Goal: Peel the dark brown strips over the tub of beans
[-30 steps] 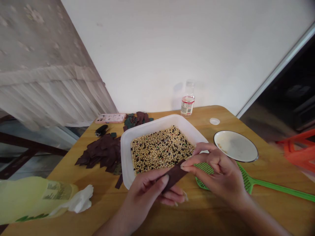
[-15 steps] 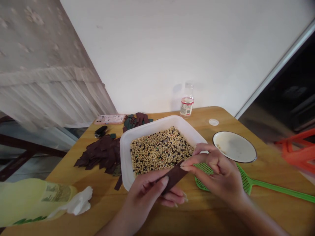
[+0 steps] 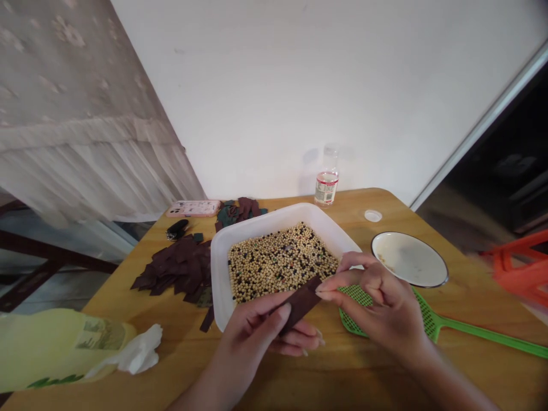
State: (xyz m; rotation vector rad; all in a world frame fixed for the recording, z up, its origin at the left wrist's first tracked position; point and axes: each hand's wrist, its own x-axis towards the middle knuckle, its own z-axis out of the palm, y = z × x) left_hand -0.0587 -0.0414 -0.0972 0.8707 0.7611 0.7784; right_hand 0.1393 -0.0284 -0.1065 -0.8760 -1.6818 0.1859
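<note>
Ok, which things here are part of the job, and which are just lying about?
Job: left hand, right hand, dark brown strip, white plastic tub of beans, pile of dark brown pieces.
Lying about: green fly swatter, white plate, water bottle, pink phone.

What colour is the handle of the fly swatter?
The handle is bright green, best seen in the head view.
</note>
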